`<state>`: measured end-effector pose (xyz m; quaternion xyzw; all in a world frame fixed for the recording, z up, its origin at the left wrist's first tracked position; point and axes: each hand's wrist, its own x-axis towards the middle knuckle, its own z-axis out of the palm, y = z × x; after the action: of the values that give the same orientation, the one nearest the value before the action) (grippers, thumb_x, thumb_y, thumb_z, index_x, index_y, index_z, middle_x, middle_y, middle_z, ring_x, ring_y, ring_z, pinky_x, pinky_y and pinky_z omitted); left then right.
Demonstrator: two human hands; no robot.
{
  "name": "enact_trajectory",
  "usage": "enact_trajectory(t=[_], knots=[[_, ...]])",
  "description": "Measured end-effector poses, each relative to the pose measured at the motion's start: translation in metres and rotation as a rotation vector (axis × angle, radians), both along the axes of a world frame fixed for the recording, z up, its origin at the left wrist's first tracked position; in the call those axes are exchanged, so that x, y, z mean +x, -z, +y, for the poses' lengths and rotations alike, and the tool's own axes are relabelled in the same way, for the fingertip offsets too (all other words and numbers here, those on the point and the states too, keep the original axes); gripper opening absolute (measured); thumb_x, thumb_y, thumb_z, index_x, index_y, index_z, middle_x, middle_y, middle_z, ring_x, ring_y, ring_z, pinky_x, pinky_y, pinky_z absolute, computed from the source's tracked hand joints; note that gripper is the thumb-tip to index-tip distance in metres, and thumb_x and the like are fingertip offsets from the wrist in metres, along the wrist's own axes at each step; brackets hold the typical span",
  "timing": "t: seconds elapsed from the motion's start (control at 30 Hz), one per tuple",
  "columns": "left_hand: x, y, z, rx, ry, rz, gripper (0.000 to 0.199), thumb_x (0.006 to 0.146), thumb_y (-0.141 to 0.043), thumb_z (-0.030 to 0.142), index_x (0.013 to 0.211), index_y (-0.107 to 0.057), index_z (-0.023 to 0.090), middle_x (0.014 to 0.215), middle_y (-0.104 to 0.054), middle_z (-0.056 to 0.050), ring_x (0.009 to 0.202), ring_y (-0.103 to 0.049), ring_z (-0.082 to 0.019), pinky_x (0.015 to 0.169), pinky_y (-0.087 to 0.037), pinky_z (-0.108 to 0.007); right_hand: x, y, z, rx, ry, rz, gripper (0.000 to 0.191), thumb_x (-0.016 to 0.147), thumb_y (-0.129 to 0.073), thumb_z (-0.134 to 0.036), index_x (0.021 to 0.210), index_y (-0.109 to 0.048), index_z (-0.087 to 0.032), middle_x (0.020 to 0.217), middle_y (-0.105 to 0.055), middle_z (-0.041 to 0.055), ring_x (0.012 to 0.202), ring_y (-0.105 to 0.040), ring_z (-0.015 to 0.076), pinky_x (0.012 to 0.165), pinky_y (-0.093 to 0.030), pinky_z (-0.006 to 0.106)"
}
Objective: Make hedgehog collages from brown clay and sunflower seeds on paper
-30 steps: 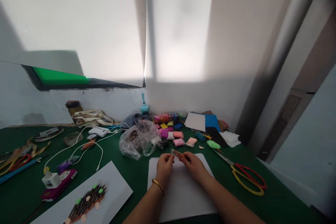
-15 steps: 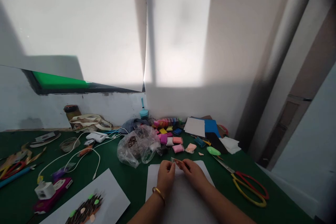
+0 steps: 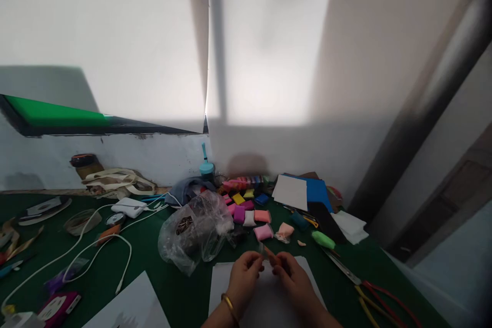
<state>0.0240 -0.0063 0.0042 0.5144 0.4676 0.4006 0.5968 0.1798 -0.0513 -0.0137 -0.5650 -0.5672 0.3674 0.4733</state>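
Fingers of left hand, right hand pinching orange piece, paper beneath, scissors near

left hand curled, right hand curled, nearly meeting

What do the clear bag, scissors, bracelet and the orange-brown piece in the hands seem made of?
Bag: glossy clear plastic, judging by its see-through creases.
Scissors: blades look metallic, with a grey sheen; handles probably plastic, brightly red and yellow.
Bracelet: likely polished metal, by its golden shine.
Orange-brown piece: unclear, too small and partly covered.
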Motion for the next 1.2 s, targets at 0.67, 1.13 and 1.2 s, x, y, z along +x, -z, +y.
enact_trajectory(t=[0.67, 1.13, 1.2], knots=[[0.008, -0.016, -0.025, 0.064, 0.023, -0.195, 0.036, 0.067, -0.069, 0.04, 0.095, -0.071, 0.017, 0.09, -0.067, -0.008, 0.074, -0.055, -0.014, 0.071, -0.045, -0.028, 0.005, -0.003, -0.007, 0.15, 0.013, 0.148, 0.027, 0.076, -0.057, -0.037, 0.097, -0.054, -0.021, 0.092, -0.065, 0.0065, 0.083, -0.061, 0.0222, 0.074, -0.049, 0.032], [0.001, -0.002, -0.023, 0.279, 0.09, 0.004, 0.028, 0.075, -0.051, 0.027, 0.093, -0.07, 0.018, 0.094, -0.059, -0.006, 0.071, -0.055, -0.014, 0.066, -0.046, -0.027, 0.004, -0.007, -0.009, 0.116, -0.04, 0.142, 0.032, 0.08, -0.053, -0.048, 0.097, -0.057, -0.02, 0.085, -0.062, 0.0032, 0.071, -0.058, 0.0168, 0.067, -0.047, 0.028], [-0.002, 0.002, -0.02, 0.334, 0.085, 0.11, 0.028, 0.073, -0.047, 0.021, 0.086, -0.071, 0.017, 0.087, -0.059, -0.005, 0.069, -0.054, -0.014, 0.064, -0.045, -0.027, 0.002, -0.007, -0.009, 0.112, -0.025, 0.141, 0.031, 0.08, -0.054, -0.047, 0.096, -0.058, -0.02, 0.085, -0.062, 0.003, 0.07, -0.057, 0.0166, 0.066, -0.047, 0.028]])
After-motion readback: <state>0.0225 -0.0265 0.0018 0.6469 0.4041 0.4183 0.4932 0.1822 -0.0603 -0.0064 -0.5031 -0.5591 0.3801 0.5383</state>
